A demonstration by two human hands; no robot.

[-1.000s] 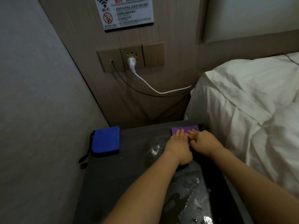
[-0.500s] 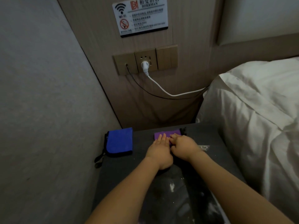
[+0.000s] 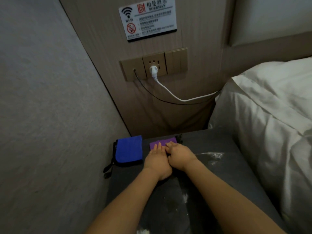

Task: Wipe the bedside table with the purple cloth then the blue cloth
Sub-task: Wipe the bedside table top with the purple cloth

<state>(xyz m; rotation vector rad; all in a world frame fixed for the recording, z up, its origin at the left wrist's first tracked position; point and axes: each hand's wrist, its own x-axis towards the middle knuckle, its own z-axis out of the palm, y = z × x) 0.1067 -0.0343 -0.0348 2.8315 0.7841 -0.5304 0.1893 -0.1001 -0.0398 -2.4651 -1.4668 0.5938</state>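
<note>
Both hands have slid the purple cloth (image 3: 163,143) leftward, now just beside the blue cloth (image 3: 130,150); I see left hand (image 3: 157,160) flat, right hand (image 3: 180,157) curled, pressing it down (wet streaks on the surface (image 3: 224,168)).

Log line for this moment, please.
phase: purple pass | both hands: left hand, right hand flat on purple cloth | blue cloth: untouched, left | bedside table: smears remain

Hands: left hand (image 3: 156,162) and right hand (image 3: 179,157) slid the purple cloth (image 3: 163,143) left — now near the blue cloth (image 3: 130,149).
Wet streaks (image 3: 211,157): now on their right.
</note>
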